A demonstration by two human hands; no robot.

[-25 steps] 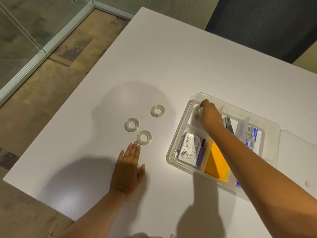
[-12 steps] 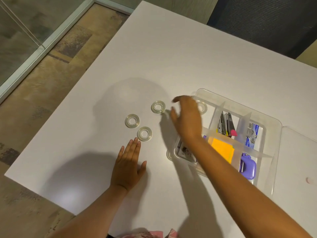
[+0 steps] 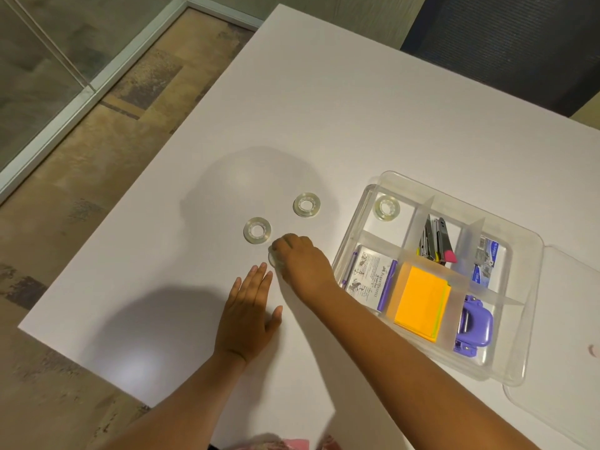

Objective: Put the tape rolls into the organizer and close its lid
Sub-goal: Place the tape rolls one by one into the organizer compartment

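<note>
One tape roll now lies in the far left corner box of the clear organizer, and the right hand has left it and come back over the table — its fingers are curled around a third roll, mostly hidden. Two more rolls wait nearby — the left hand rests flat, fingers open. The lid is still open, so three rolls are left.
</note>
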